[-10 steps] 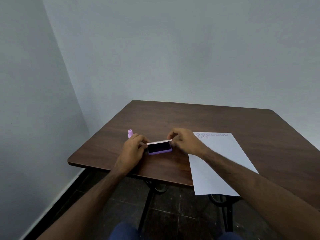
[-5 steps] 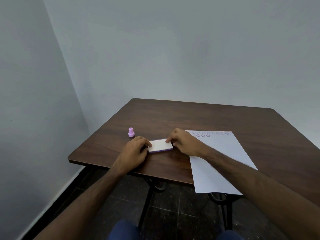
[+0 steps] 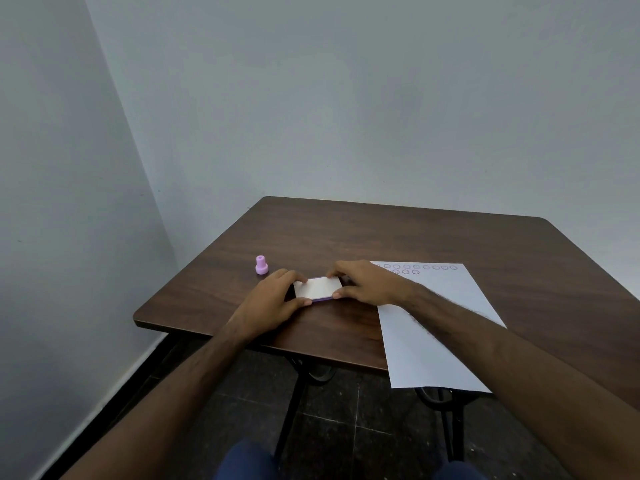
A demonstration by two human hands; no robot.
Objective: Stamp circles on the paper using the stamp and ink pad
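Observation:
The ink pad [image 3: 317, 288], a small purple box with a white lid, lies flat and closed on the brown table [image 3: 381, 237]. My left hand [image 3: 273, 299] grips its left end and my right hand [image 3: 367, 284] grips its right end. A small pink stamp [image 3: 261, 265] stands upright on the table, just beyond my left hand and untouched. A white sheet of paper [image 3: 440, 327] lies to the right, under my right forearm. Its far edge bears a row of stamped circles [image 3: 420, 267], with a shorter row below.
The table stands in a corner between a grey wall on the left and one behind. The paper's near end hangs over the table's front edge. Dark floor tiles and black metal table legs [image 3: 294, 393] show below. My knees show at the bottom.
The ink pad's lid, tilted open with the dark pad showing a second ago, has been lowered shut. Both hands remain on the box's ends.

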